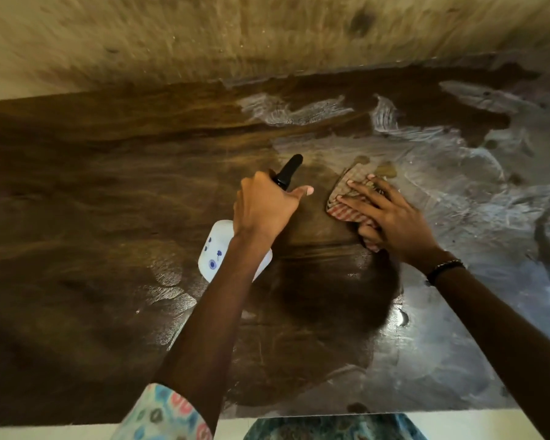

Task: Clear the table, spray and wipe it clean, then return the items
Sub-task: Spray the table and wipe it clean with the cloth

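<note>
Dark brown wood fills the view, a wide desk [77, 185] with wet, streaky smears shining across its right half. The left hand [264, 208] is curled round the neck of one spray bottle [219, 249], thumb stretched out toward the middle, and the black nozzle [289, 171] pokes out beyond the knuckles, pointing away from the person. The bottle's white body, dotted with blue marks, shows below the wrist, just above the desk. Just beside it, the right hand [391, 214] lies flat with fingers spread and straight, pressing one folded checked cloth [346, 198] onto the desk near its centre; the thumb tucks under the cloth's near edge. One dark beaded bracelet [445, 268] circles the right wrist. One patterned sleeve [162, 414] shows on the left arm at the bottom edge. Two hands, one bottle, one cloth.
</note>
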Demonstrator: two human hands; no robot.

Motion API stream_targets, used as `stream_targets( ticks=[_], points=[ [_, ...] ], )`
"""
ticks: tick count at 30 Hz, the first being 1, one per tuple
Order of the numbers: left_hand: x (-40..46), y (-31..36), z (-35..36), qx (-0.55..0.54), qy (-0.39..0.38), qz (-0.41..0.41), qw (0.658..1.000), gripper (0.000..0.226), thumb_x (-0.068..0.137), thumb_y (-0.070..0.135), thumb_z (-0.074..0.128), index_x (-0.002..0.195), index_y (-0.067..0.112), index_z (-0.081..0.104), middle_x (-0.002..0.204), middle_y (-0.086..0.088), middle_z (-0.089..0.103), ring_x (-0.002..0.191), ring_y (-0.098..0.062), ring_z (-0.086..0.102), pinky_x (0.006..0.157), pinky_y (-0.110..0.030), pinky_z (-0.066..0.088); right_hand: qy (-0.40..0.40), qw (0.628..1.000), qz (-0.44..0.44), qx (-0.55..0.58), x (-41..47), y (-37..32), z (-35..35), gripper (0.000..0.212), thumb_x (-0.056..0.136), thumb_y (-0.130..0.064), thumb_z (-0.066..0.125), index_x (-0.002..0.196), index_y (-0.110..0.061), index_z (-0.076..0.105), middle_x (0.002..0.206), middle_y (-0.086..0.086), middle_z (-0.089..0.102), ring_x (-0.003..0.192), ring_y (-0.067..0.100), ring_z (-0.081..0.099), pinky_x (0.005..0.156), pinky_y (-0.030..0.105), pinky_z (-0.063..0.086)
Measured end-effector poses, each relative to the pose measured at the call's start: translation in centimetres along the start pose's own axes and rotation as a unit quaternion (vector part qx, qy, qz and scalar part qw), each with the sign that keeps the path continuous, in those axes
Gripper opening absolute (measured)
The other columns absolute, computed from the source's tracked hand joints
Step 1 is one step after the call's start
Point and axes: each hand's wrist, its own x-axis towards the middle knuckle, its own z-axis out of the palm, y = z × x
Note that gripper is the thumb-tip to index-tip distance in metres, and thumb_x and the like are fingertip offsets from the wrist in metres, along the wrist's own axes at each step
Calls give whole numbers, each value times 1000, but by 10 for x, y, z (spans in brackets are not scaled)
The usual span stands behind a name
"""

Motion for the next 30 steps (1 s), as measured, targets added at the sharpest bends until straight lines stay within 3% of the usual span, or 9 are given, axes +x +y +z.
stream_targets(
  ticks=[3,7,9,11,14,17,24,28,30],
  points=[
    [5,1,3,11,32,-15,999,54,68,56,75,93,9,66,94,-12,68,87,-31,66,76,-43,55,-12,1000,11,3,8,14,-7,70,86,-67,14,142,-32,37,153,-1,32,142,31,24,103,54,40],
    [10,3,5,20,49,-27,998,52,72,54,72,94,8,64,91,-8,66,88,-29,65,76,-39,54,-4,1000,4,6,19,27,-14,58,89,-52,36,141,-29,39,152,1,34,141,34,25,104,53,39],
    [15,7,2,14,49,-28,998,52,70,55,74,93,9,64,76,2,58,80,-23,62,67,-32,47,4,1000,10,9,25,34,-16,54,91,-40,52,142,-27,39,153,2,33,142,34,23,106,53,37],
    [21,10,-2,8,56,-34,998,55,67,56,75,93,9,63,68,8,48,75,-20,58,64,-31,44,3,1000,23,12,34,41,-19,55,91,-36,55,143,-27,37,154,1,29,143,32,19,109,53,33],
    [34,13,-4,19,71,-46,996,58,70,55,74,100,6,62,89,-7,62,88,-30,64,72,-37,51,8,1000,26,8,53,52,-24,56,92,-34,54,144,-26,35,155,1,27,144,33,16,112,53,29],
    [45,14,-6,46,83,-41,995,60,73,54,71,105,4,59,104,-16,63,98,-35,62,73,-36,45,14,999,39,3,80,60,-30,56,93,-33,52,145,-27,32,156,0,24,145,32,12,109,55,31],
    [74,11,-23,4,73,-56,996,69,67,56,75,111,6,58,108,-15,65,100,-32,63,87,-46,52,58,997,50,-5,184,38,-32,53,95,-35,45,146,-31,31,158,1,20,142,38,12,112,51,27],
    [82,10,-29,-1,103,-55,993,76,63,58,76,110,2,57,113,-18,63,106,-35,61,87,-45,52,33,999,-19,-27,224,-11,-23,50,95,-37,43,144,-33,33,157,0,21,141,39,15,108,50,32],
    [83,10,-33,-4,95,-53,994,81,61,61,77,113,2,55,115,-17,61,108,-34,59,83,-38,49,3,997,-64,-53,217,-31,-14,51,94,-41,43,142,-28,37,156,2,24,142,36,14,108,52,33]
  ],
)
